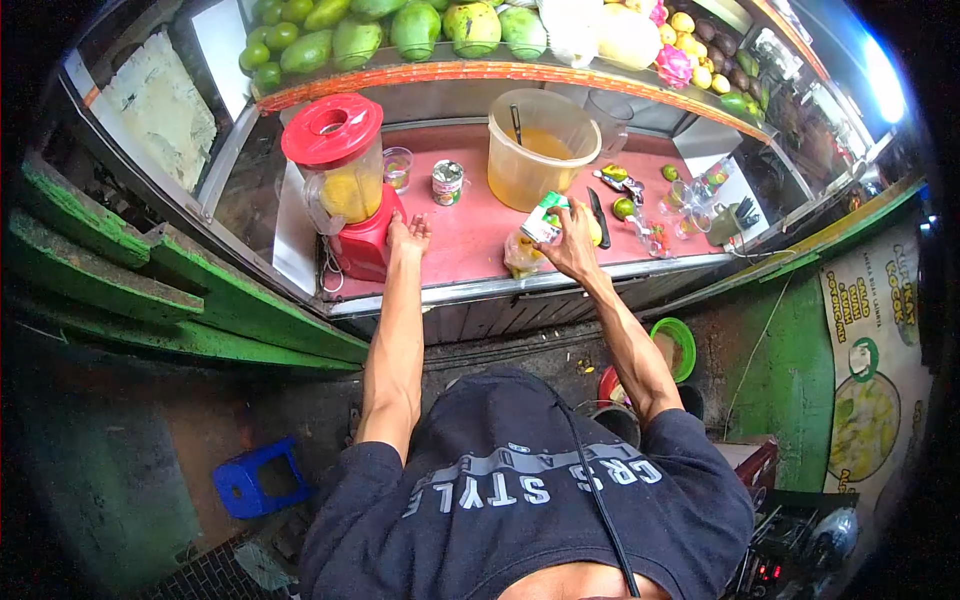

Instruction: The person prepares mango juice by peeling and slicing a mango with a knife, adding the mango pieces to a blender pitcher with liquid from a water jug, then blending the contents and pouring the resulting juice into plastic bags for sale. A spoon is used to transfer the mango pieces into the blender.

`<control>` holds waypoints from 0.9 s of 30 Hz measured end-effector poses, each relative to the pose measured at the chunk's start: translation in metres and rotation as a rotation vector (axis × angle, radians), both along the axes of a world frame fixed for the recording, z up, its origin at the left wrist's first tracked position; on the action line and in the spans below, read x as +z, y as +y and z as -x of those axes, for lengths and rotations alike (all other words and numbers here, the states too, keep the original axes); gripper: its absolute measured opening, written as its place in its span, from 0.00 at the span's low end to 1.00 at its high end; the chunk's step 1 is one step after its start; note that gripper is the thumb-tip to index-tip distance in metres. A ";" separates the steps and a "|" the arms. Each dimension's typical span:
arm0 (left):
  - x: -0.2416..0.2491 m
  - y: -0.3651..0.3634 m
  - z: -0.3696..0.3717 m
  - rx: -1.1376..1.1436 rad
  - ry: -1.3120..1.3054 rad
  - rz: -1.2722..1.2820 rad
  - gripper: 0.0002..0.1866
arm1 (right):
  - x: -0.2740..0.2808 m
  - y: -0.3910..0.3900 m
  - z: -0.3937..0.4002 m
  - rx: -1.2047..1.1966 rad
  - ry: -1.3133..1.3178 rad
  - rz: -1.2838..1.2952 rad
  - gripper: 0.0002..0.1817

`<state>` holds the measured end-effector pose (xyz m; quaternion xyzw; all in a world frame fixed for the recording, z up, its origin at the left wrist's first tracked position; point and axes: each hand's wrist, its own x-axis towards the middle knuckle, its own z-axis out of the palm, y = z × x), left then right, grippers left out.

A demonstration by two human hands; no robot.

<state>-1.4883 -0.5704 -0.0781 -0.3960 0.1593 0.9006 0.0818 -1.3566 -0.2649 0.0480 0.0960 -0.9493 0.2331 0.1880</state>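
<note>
My right hand (574, 240) is wrapped round a small green-and-white can (545, 217), tilted over a clear plastic bag (522, 256) with yellow contents at the counter's front edge. Beside the blender's red base (362, 248) is my left hand (409, 235), palm turned up and fingers apart, holding nothing. The blender jar (349, 193) holds yellow pieces under a red lid (331, 130). Between my hands, farther back, stands another can (447, 183), its top open. A dark-bladed knife (599, 217) lies just right of my right hand.
A large translucent bucket (508, 163) of orange liquid, with a dark handle in it, stands mid-counter. Limes (623, 208) and plastic cups (691, 196) lie to the right. Overhead runs a fruit shelf (480, 71). A blue stool (260, 478) is on the floor at left.
</note>
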 end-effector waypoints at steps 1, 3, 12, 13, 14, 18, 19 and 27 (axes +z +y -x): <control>0.001 0.000 0.001 0.010 0.004 0.013 0.29 | 0.000 0.000 0.001 -0.008 0.000 0.016 0.37; 0.001 -0.002 0.001 -0.005 -0.015 0.006 0.29 | 0.000 0.003 0.001 0.000 -0.004 -0.011 0.38; 0.003 -0.001 -0.002 -0.053 -0.001 0.029 0.29 | 0.001 -0.003 0.002 0.017 -0.034 -0.002 0.39; 0.004 -0.001 -0.002 -0.048 0.000 0.047 0.29 | 0.002 -0.006 0.003 0.034 -0.053 0.026 0.38; 0.005 0.000 -0.002 -0.047 0.002 0.045 0.29 | 0.003 -0.008 0.004 0.035 -0.052 0.025 0.38; 0.004 0.001 -0.002 -0.039 -0.012 0.031 0.29 | 0.006 -0.019 0.005 0.012 -0.061 0.035 0.38; 0.006 0.002 -0.002 -0.026 -0.019 0.037 0.29 | 0.005 -0.018 0.007 0.014 -0.058 0.036 0.38; 0.005 0.006 -0.005 0.032 0.041 0.064 0.28 | 0.001 -0.010 -0.001 -0.041 -0.022 0.030 0.38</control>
